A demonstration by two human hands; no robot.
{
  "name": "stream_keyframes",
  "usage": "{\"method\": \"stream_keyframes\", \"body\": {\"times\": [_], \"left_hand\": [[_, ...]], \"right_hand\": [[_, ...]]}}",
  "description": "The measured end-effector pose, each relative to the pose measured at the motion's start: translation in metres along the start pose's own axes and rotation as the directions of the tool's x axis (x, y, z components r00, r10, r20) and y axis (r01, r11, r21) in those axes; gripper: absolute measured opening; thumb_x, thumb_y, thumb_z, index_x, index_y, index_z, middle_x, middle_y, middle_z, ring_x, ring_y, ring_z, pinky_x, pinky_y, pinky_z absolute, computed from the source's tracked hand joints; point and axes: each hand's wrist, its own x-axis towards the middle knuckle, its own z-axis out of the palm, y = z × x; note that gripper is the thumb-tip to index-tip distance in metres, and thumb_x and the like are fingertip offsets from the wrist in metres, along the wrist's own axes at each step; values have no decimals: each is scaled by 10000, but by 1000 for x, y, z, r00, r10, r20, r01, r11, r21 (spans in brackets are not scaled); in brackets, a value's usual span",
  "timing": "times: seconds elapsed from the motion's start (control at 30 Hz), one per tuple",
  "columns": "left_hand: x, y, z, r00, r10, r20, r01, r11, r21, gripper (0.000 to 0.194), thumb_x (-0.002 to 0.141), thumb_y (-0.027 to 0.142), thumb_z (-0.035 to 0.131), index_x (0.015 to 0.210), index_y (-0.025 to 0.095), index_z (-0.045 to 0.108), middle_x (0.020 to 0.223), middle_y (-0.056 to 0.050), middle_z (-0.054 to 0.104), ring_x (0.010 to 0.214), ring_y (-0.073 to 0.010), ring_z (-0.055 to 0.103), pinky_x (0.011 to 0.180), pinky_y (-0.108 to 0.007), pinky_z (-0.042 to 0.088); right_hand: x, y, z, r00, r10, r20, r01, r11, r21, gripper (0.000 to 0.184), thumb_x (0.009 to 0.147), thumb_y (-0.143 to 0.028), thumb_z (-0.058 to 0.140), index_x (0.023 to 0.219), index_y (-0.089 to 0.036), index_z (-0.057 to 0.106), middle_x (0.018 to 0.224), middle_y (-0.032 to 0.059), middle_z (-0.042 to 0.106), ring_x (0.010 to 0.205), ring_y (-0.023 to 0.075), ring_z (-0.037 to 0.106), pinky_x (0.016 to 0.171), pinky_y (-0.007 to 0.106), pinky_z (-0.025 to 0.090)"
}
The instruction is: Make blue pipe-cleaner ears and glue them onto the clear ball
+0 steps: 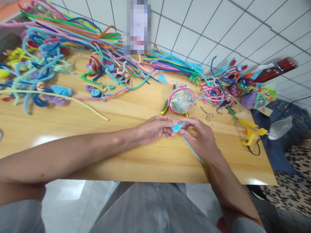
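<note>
Near the middle of the wooden table, my left hand pinches a small wound piece of light blue pipe cleaner between thumb and fingers. My right hand grips the same pipe cleaner at the right side of the wound part. Its loose tail hangs from under my right thumb and slants down to the right over the table. Just beyond my hands stands a clear dome with a pink rim, resting over pliers with green-and-yellow handles. Small scissors lie right of the dome.
Heaps of coloured pipe cleaners cover the table's left and back. A yellow pipe cleaner lies at the left. A yellow glue gun with its cord sits near the right edge. White tiled wall rises behind. Someone in leopard print is at the right.
</note>
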Motion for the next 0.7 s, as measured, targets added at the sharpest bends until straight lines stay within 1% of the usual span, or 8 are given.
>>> {"method": "stream_keyframes", "body": {"times": [0.07, 0.2, 0.27, 0.33, 0.43, 0.5, 0.6, 0.7], "left_hand": [[-1, 1, 1, 998, -46, 37, 46, 999, -9, 219, 839, 273, 896, 846, 105, 757, 657, -30, 721, 577, -95, 677, 601, -200, 535], [-2, 1, 2, 987, -125, 99, 125, 992, 10, 216, 846, 283, 886, 837, 117, 748, 621, -24, 707, 542, -102, 673, 588, -205, 542], [-2, -2, 3, 983, -150, 109, 149, 989, 23, 228, 832, 295, 892, 832, 126, 738, 629, -19, 702, 547, -103, 674, 592, -204, 541], [-2, -4, 3, 987, -138, 87, 135, 990, 34, 240, 836, 331, 873, 847, 132, 739, 679, -29, 714, 567, -108, 676, 598, -213, 542], [0, -6, 3, 1000, 8, -19, -7, 998, 64, 253, 858, 380, 794, 922, 137, 765, 845, -62, 760, 661, -134, 699, 638, -249, 556], [0, -5, 4, 989, 135, -55, -128, 984, 125, 252, 841, 361, 771, 970, 145, 782, 911, -64, 771, 757, -156, 715, 694, -264, 557], [-2, -4, 5, 964, 265, -14, -252, 931, 266, 265, 785, 318, 822, 993, 156, 794, 912, -42, 772, 845, -159, 700, 777, -266, 536], [-2, -5, 5, 946, 323, -10, -300, 888, 348, 313, 729, 357, 891, 939, 154, 779, 863, -14, 754, 803, -132, 662, 791, -259, 516]], "right_hand": [[1, 0, -7, 999, -51, 18, 52, 997, -53, 301, 925, -249, 772, 1215, -327, 762, 998, 29, 786, 840, 201, 709, 818, 381, 599], [4, 3, -16, 996, -91, 9, 91, 995, -35, 240, 912, -302, 788, 1150, -329, 806, 1066, 56, 793, 934, 240, 721, 844, 412, 600], [4, 3, -17, 996, -93, -6, 93, 995, -18, 142, 931, -297, 767, 1059, -328, 822, 1020, 49, 789, 930, 234, 720, 829, 400, 591], [5, 3, -15, 998, -70, -8, 70, 998, 2, 76, 943, -291, 756, 970, -319, 821, 933, 36, 776, 866, 217, 709, 787, 378, 575], [5, 6, -10, 999, -2, -42, 4, 998, 60, 66, 944, -296, 756, 893, -292, 799, 866, 20, 756, 805, 196, 684, 759, 354, 547], [5, 10, -7, 994, 70, -84, -60, 992, 109, 86, 940, -304, 757, 862, -272, 778, 842, 6, 743, 785, 181, 667, 750, 336, 526], [2, 16, -1, 970, 218, -106, -199, 965, 170, 125, 926, -333, 759, 837, -246, 758, 765, -14, 701, 718, 159, 618, 701, 309, 489], [0, 15, 7, 939, 326, -107, -300, 932, 204, 152, 915, -358, 753, 830, -232, 755, 728, -21, 684, 681, 148, 583, 668, 293, 467]]}}
